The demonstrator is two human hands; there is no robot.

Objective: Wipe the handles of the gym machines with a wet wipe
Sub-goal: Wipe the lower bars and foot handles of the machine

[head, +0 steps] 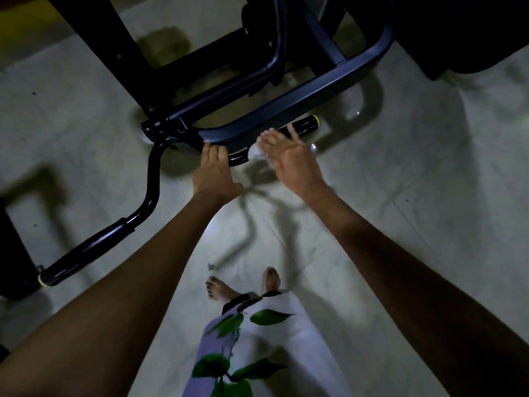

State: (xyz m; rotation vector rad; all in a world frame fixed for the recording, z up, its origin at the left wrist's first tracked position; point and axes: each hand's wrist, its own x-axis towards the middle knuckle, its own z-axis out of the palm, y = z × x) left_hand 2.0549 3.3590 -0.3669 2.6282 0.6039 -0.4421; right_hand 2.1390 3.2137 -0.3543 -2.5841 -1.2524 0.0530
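Head camera, looking down in dim light at two bare forearms reaching toward a black gym machine [286,90] on a pale tiled floor [415,173]. The right hand [289,156] lies over the machine's right handle [305,126], a short black grip with a yellow-ringed end. Its fingers [272,138] are straight and spread, pressing a crumpled white wet wipe [256,152] against the handle; the wipe peeks out below the palm. The left hand [213,174] rests just beside it on the curved frame bar, fingers held close together with the tips bent over the bar's edge. A second, longer handle [86,250] on a bent black tube sweeps down to the left, well apart from both hands. Behind the bars stand thick dark uprights and frame tubes, casting heavy shadows. Below, bare feet [220,287] stand on the floor under a pale garment printed with green leaves [257,339]. A small scrap [211,265] lies near the toes.
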